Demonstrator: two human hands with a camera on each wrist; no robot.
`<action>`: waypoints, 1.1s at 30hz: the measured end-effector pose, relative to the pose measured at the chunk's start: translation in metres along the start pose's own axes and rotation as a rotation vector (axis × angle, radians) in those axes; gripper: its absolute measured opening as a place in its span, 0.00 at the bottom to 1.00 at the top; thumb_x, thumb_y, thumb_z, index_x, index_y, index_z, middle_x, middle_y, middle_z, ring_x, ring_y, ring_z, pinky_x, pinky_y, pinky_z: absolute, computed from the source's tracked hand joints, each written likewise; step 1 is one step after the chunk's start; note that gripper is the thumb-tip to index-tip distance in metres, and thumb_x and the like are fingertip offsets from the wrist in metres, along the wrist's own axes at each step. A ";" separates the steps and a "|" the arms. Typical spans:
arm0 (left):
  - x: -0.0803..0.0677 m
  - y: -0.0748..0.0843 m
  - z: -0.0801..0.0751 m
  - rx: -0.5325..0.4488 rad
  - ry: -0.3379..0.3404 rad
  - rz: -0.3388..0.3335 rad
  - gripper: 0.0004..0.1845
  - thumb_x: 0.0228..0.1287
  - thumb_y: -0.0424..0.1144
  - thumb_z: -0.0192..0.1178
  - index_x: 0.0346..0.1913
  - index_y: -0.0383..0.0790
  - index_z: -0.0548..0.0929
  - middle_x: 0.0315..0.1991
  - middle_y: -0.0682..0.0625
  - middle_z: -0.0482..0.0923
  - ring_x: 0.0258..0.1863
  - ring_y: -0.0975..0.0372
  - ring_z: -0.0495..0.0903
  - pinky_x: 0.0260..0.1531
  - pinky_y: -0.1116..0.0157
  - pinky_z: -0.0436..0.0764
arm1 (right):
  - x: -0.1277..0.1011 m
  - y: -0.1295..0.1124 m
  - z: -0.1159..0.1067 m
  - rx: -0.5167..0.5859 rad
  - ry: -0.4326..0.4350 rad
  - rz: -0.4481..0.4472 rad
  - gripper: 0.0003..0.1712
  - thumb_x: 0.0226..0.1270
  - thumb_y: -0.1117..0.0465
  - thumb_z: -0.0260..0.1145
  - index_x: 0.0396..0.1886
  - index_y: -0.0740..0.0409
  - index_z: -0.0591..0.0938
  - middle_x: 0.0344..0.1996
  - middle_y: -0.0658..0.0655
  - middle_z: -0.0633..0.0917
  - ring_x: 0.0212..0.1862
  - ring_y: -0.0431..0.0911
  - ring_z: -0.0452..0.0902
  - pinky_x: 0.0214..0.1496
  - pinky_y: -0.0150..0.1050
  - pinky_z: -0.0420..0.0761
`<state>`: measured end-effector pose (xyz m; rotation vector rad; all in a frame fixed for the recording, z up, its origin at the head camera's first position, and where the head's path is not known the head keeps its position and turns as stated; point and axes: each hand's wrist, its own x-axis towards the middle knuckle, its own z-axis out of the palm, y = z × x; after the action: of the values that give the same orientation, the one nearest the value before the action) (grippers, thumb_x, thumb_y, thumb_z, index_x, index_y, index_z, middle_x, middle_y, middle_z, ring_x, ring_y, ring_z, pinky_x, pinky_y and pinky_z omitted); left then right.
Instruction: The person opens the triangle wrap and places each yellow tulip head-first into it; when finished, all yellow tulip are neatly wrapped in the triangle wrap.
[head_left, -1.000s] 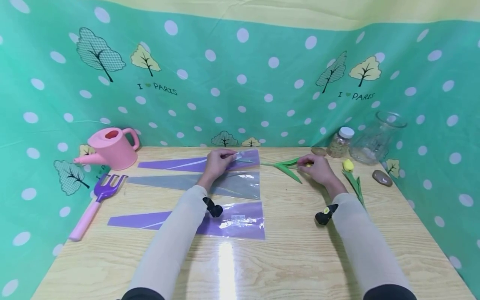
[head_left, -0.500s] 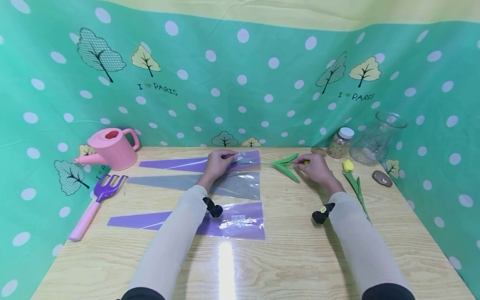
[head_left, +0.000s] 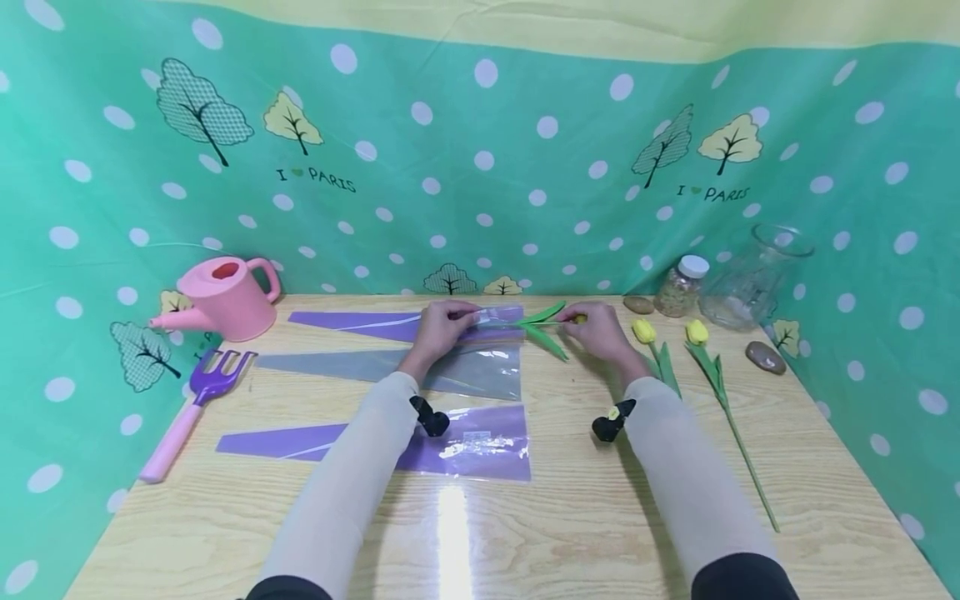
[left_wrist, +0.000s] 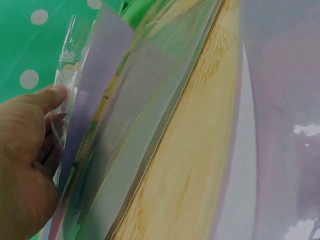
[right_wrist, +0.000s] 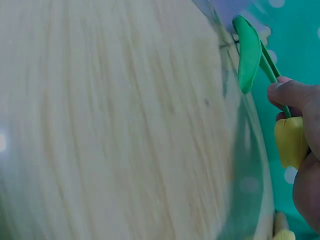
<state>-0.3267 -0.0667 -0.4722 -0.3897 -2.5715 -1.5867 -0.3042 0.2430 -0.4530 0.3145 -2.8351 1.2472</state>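
Observation:
My left hand [head_left: 454, 316] pinches the open wide end of the far purple plastic sleeve [head_left: 352, 322] and lifts its top layer; the left wrist view shows my thumb [left_wrist: 42, 100] on the raised film [left_wrist: 115, 120]. My right hand [head_left: 583, 322] grips a yellow tulip [right_wrist: 290, 140] just below its bloom. The tulip's green leaves [head_left: 542, 325] and stem point left, with the stem tip at the sleeve's mouth. In the right wrist view a leaf [right_wrist: 247, 52] sticks out past my fingers [right_wrist: 292, 95].
A clear grey sleeve [head_left: 465, 372] and a second purple sleeve [head_left: 465, 442] lie nearer me. Two more yellow tulips [head_left: 645, 332] [head_left: 697, 332] lie at the right. Pink watering can [head_left: 225, 297], purple rake [head_left: 206, 379], jar [head_left: 678, 287], glass vase [head_left: 753, 275] and stones [head_left: 765, 356] ring the table.
My right hand has carried the tulip leftward until its stem reaches the sleeve's mouth, uncovering a second tulip on the table. My left hand has kept its pinch on the sleeve.

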 end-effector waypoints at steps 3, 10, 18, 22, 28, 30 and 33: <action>0.000 0.000 0.001 -0.005 -0.008 -0.004 0.10 0.68 0.37 0.69 0.49 0.40 0.91 0.52 0.43 0.90 0.49 0.53 0.88 0.51 0.60 0.87 | 0.003 -0.003 0.010 0.015 0.008 0.007 0.08 0.71 0.64 0.69 0.46 0.58 0.90 0.48 0.61 0.90 0.51 0.54 0.84 0.52 0.47 0.83; -0.001 -0.002 0.000 0.001 -0.004 -0.011 0.09 0.68 0.37 0.69 0.48 0.40 0.91 0.50 0.43 0.90 0.48 0.53 0.88 0.51 0.59 0.87 | 0.007 0.001 0.027 0.066 0.011 0.070 0.08 0.72 0.63 0.69 0.46 0.57 0.90 0.48 0.59 0.90 0.52 0.54 0.83 0.55 0.48 0.84; -0.001 -0.002 0.002 0.011 -0.004 -0.026 0.09 0.68 0.37 0.69 0.48 0.41 0.91 0.50 0.44 0.90 0.47 0.53 0.88 0.49 0.59 0.87 | 0.003 0.006 0.023 0.103 0.004 0.078 0.10 0.71 0.62 0.69 0.50 0.55 0.88 0.54 0.59 0.87 0.60 0.55 0.80 0.62 0.53 0.82; 0.000 -0.001 0.001 0.015 0.000 -0.025 0.09 0.68 0.37 0.69 0.48 0.40 0.91 0.50 0.43 0.90 0.46 0.53 0.89 0.50 0.58 0.87 | -0.001 0.012 0.010 0.105 0.018 0.048 0.16 0.72 0.63 0.68 0.57 0.57 0.85 0.58 0.61 0.85 0.64 0.58 0.78 0.67 0.55 0.79; 0.001 0.000 0.000 0.021 0.001 -0.021 0.10 0.69 0.38 0.69 0.48 0.40 0.91 0.50 0.43 0.90 0.49 0.52 0.88 0.53 0.56 0.87 | -0.007 0.022 -0.015 0.142 -0.004 0.064 0.25 0.70 0.62 0.70 0.65 0.59 0.80 0.61 0.64 0.83 0.65 0.60 0.75 0.67 0.57 0.77; 0.001 0.000 0.000 0.025 0.005 -0.017 0.10 0.69 0.38 0.69 0.49 0.41 0.91 0.50 0.44 0.90 0.50 0.53 0.88 0.53 0.57 0.86 | -0.008 0.028 -0.019 0.149 -0.007 0.067 0.26 0.70 0.64 0.70 0.67 0.61 0.78 0.61 0.65 0.83 0.64 0.60 0.76 0.66 0.54 0.78; 0.002 0.000 0.001 0.033 0.007 -0.015 0.09 0.69 0.38 0.69 0.49 0.41 0.91 0.50 0.44 0.90 0.51 0.53 0.88 0.54 0.57 0.86 | -0.009 0.036 -0.021 0.129 -0.006 0.064 0.27 0.70 0.65 0.70 0.67 0.63 0.78 0.58 0.66 0.84 0.60 0.58 0.79 0.61 0.46 0.80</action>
<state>-0.3281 -0.0652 -0.4722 -0.3621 -2.5975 -1.5447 -0.3033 0.2838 -0.4653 0.2324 -2.7972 1.4468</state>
